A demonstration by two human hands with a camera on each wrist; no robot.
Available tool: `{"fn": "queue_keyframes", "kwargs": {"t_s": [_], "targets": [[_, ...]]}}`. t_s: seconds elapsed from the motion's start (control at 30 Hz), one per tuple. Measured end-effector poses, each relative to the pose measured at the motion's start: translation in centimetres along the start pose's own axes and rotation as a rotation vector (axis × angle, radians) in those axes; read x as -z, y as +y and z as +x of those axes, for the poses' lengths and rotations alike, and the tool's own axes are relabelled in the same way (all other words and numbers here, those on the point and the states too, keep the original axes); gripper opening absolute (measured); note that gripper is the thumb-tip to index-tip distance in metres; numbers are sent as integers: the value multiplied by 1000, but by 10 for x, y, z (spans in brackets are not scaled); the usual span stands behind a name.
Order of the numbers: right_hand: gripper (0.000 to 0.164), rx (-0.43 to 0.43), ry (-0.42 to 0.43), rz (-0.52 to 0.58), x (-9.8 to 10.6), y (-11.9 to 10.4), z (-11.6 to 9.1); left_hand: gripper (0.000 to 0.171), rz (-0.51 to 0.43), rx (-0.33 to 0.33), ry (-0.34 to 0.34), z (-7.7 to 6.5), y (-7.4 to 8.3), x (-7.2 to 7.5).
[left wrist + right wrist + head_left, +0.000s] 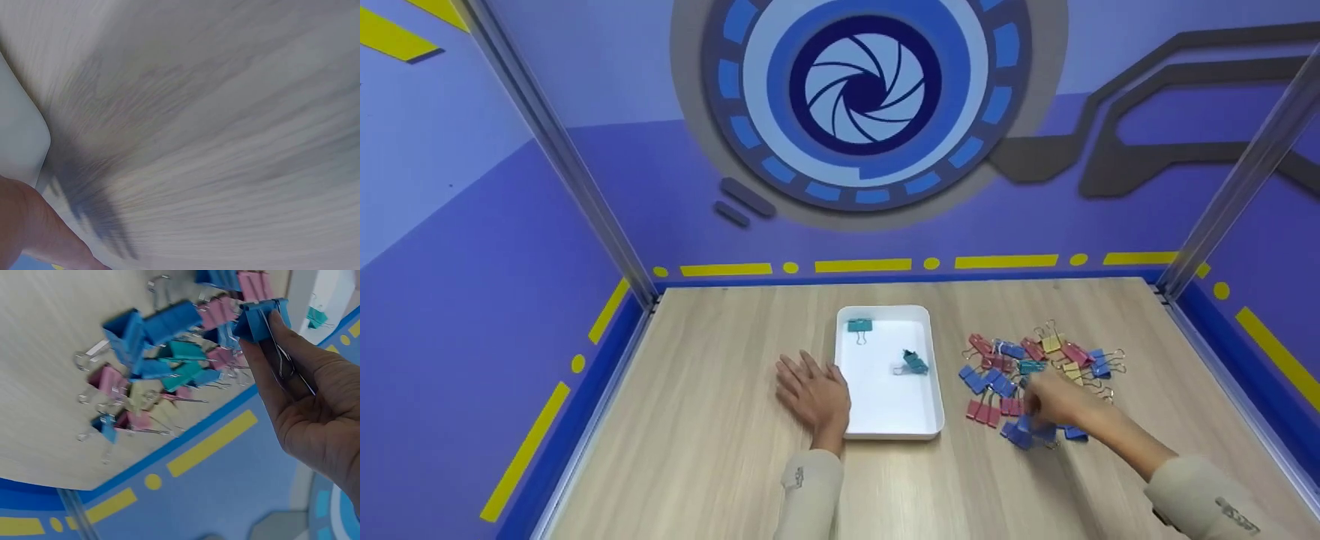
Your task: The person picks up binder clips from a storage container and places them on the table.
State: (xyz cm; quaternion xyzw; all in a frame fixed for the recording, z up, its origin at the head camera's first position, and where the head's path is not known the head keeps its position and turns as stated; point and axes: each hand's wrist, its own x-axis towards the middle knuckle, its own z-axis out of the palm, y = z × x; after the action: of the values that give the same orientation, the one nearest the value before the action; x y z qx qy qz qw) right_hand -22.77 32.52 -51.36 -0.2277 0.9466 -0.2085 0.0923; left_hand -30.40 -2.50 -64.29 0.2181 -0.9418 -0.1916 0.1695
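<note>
My left hand (815, 397) lies with fingers spread on the table, its thumb side against the left edge of a white tray (885, 436). Only part of that hand (42, 228) shows in the left wrist view. Inside the tray are two teal binder clips, one at the far left (860, 325) and one near the right wall (915, 362). My right hand (1057, 401) is over the near part of a pile of binder clips. In the right wrist view, its thumb and fingers pinch a blue binder clip (257, 325), whose wire handles point toward the palm.
The pile right of the tray mixes blue clips (975, 380), pink clips (982, 412), yellow clips (1051, 343) and teal clips (1031, 367). Patterned panels (735, 247) with metal corner posts (592, 202) bound the wooden table (720, 360) at the back and sides.
</note>
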Motion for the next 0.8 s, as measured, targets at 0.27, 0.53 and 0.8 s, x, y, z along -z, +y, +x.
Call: {"fn": "queue_keyframes", "kwargs": {"t_s": [0.27,0.53,0.8], "targets": [[24,-3,20,-2,-26,22,-23,64,-29,-3,-17,1,1,2],[27,-20,77,-91,-38,29,-22,63,-6,-2,-15,0,0,1],[12,-64,69,-125,-31,32,-10,63,3,0,-13,0,1,-1]]}}
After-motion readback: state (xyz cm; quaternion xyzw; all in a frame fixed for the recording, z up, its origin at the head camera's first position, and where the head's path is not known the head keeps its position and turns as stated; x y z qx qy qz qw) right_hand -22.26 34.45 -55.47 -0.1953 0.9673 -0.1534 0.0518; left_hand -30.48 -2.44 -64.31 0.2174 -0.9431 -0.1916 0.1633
